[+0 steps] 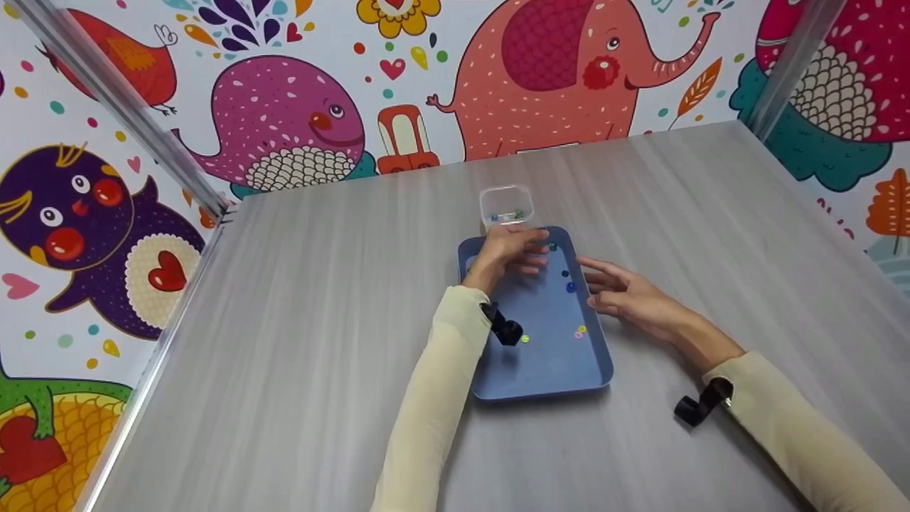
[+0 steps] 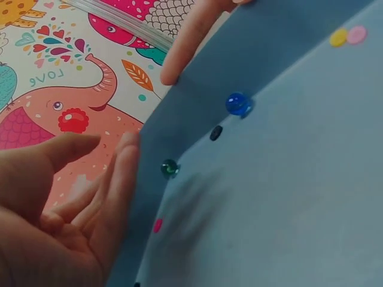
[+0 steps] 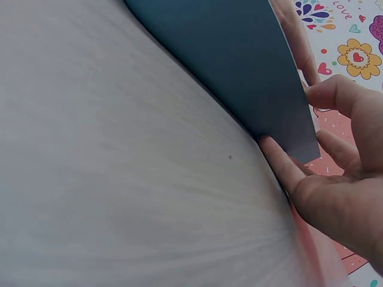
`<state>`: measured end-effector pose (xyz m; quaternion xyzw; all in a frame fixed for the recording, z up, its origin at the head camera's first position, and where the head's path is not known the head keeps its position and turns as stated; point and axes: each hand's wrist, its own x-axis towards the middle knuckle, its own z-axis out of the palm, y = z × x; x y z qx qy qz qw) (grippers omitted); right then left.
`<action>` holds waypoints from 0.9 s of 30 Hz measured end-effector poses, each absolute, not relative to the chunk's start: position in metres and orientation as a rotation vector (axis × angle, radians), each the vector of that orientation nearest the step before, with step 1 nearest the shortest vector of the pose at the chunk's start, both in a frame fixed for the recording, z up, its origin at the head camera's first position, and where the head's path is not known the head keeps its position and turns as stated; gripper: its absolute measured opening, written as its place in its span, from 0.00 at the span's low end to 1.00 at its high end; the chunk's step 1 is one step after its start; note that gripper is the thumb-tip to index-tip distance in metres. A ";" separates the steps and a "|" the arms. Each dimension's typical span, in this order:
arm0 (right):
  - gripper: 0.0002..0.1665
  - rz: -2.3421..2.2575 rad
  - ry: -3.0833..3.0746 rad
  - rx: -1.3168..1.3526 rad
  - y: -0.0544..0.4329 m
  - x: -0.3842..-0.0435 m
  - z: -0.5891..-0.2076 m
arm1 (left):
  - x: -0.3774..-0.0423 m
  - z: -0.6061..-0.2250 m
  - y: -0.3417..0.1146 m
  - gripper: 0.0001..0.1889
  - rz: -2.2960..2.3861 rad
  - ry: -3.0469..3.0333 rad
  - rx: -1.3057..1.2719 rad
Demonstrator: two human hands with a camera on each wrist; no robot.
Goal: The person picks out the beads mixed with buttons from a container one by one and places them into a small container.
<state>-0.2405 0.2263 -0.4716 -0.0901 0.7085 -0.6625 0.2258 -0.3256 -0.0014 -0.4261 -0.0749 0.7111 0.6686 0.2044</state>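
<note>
My left hand (image 1: 508, 249) hovers over the far end of a blue tray (image 1: 540, 370), fingers loosely extended and nothing between thumb and fingers. In the left wrist view, a green marble (image 2: 169, 168) and a small pink disc (image 2: 158, 225) lie on the tray floor close to those fingers. Farther along the same wall are a black disc (image 2: 216, 133) and a blue marble (image 2: 239, 104). At the tray's right side, my right hand (image 1: 633, 299) touches the outer wall with its fingertips; in the right wrist view one fingertip (image 3: 266, 142) is down at the wall's lower edge.
A clear plastic box (image 1: 506, 206) holding several small marbles stands just beyond the tray's far end. Yellow and pink pieces (image 1: 580, 332) lie by the tray's right wall, and another yellow piece (image 1: 525, 339) near its middle. Printed wall panels border the grey table (image 1: 320, 320).
</note>
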 end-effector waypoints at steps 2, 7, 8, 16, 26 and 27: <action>0.45 -1.825 1.952 -0.261 0.227 -0.241 -0.472 | -0.325 -0.428 0.000 0.07 1.858 1.989 -0.214; 0.45 -1.816 1.952 -0.275 0.228 -0.241 -0.472 | -0.323 -0.432 0.005 0.09 1.838 2.002 -0.222; 0.45 -1.812 1.954 -0.284 0.228 -0.241 -0.472 | -0.323 -0.433 0.006 0.09 1.834 2.003 -0.224; 0.46 -1.848 1.909 -0.261 0.227 -0.242 -0.472 | -0.326 -0.435 0.005 0.09 1.805 1.994 -0.261; 0.46 -1.856 1.916 -0.259 0.227 -0.243 -0.472 | -0.325 -0.440 0.012 0.12 1.849 2.026 -0.299; 0.46 -1.856 1.914 -0.259 0.226 -0.243 -0.473 | -0.324 -0.441 0.013 0.13 1.842 2.028 -0.297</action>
